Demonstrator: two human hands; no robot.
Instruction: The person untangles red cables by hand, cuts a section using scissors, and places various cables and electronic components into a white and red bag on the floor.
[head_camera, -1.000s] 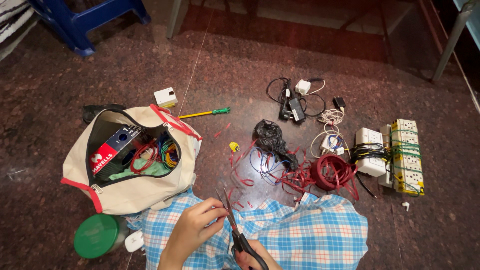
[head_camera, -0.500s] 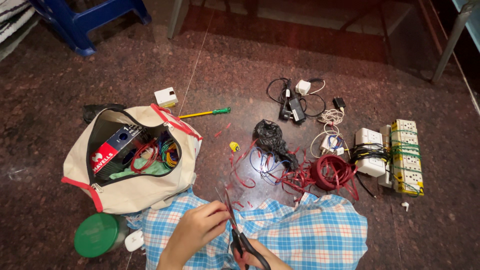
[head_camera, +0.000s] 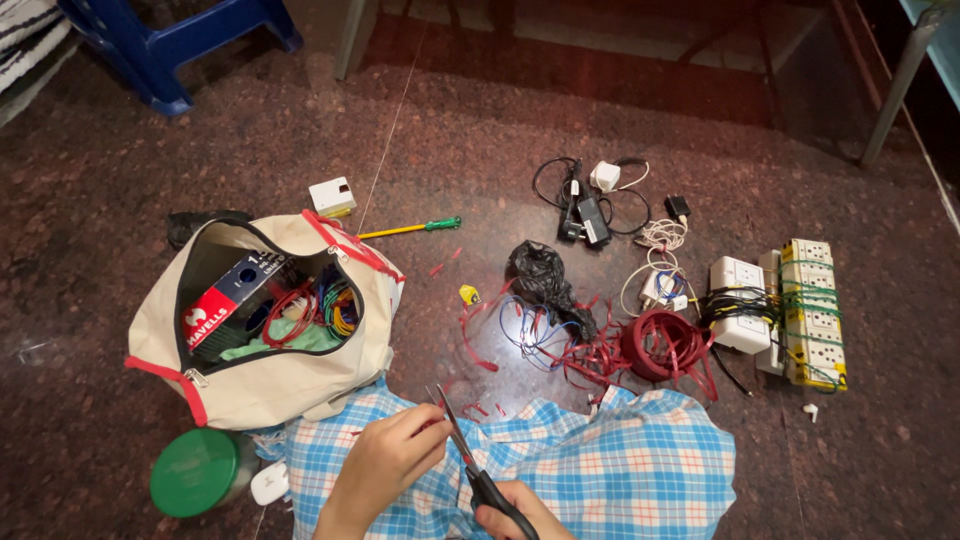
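Speckled stone floor lying cluttered around a seated person.
Left hand is pinching a red wire piece against scissors, which the right hand is gripping by the handles, blades parted; an open tool bag, red wire coil and switchboards are lying nearby.

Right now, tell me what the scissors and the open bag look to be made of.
Scissors: bare metal blades with a dull grey sheen, handles black, probably plastic. Bag: beige woven cloth, likely canvas, matte and creased, with red trim and a zip.

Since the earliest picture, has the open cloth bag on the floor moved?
No. The cloth bag keeps its place beside the green lid and yellow screwdriver.
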